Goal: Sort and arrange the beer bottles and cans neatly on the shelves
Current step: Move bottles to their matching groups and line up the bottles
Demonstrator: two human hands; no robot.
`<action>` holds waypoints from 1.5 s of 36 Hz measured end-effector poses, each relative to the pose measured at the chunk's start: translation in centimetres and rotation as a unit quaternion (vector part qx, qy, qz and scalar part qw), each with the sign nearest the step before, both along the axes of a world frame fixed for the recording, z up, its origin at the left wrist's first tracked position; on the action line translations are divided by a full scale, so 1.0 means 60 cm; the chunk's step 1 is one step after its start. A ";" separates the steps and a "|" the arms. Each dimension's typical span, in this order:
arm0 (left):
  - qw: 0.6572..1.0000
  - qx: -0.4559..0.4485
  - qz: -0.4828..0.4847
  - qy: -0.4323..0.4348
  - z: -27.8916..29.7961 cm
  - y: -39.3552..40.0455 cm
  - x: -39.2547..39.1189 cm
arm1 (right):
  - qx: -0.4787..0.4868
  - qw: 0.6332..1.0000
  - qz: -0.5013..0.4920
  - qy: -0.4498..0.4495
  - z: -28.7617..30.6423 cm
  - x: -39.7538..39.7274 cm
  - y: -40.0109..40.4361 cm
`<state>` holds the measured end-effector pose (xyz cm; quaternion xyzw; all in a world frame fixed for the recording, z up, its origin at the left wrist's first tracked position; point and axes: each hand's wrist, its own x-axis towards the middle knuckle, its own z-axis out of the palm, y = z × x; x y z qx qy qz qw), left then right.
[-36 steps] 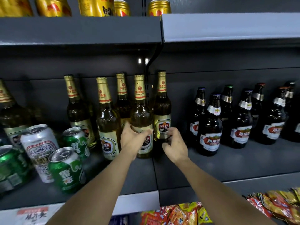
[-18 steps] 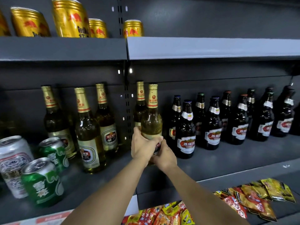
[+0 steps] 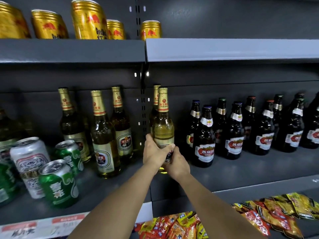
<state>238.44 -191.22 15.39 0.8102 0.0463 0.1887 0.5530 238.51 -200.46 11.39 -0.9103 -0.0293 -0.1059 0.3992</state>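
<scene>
Glass on glass is the risk: both hands, left hand (image 3: pixel 153 152) and right hand (image 3: pixel 176 163), wrap the pale gold-capped bottle (image 3: pixel 163 130) low on the middle shelf (image 3: pixel 241 171), just before 1 twin bottle (image 3: pixel 156 99), so a shove could topple it.

The shelves carry five gold cans (image 3: pixel 88 21) on top, five clear gold-capped bottles (image 3: pixel 103 135), roughly ten dark bottles (image 3: pixel 204 137), three green cans (image 3: pixel 57 183) and one white can (image 3: pixel 30 156), with two hands (image 3: pixel 155 152) in view.
</scene>
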 end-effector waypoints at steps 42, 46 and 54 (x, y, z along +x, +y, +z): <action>0.995 -0.037 0.092 -0.006 -0.010 0.273 -0.047 | 0.035 0.997 0.065 0.003 -0.006 -0.054 0.285; 0.995 -0.003 0.104 0.003 -0.006 0.265 -0.054 | 0.011 0.999 0.050 0.018 0.002 -0.057 0.272; 0.992 0.054 0.111 0.018 0.002 0.236 -0.081 | -0.015 0.999 0.050 0.014 0.014 -0.076 0.243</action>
